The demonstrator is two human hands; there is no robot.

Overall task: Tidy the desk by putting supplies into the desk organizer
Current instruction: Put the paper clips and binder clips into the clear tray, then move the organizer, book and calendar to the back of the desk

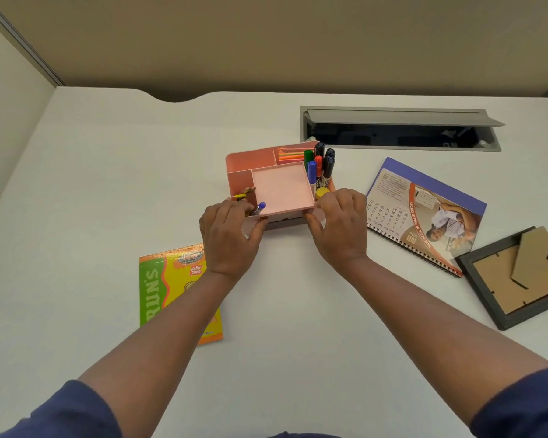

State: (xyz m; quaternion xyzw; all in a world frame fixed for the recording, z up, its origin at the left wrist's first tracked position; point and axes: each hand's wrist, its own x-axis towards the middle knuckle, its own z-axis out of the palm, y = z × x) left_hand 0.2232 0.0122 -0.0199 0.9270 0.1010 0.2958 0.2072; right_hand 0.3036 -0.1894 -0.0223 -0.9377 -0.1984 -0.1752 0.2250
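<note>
A pink desk organizer stands in the middle of the white desk. Its right compartment holds several markers standing upright, its back compartment holds neon sticky tabs, and small clips and a blue-capped pen sit at its front left. My left hand grips the organizer's front left corner. My right hand grips its front right corner, beside a yellow cap. A shallow pink tray on top is bare.
A green and yellow book lies at the front left, partly under my left forearm. A spiral calendar and a face-down dark picture frame lie to the right. An open grey cable hatch sits behind the organizer.
</note>
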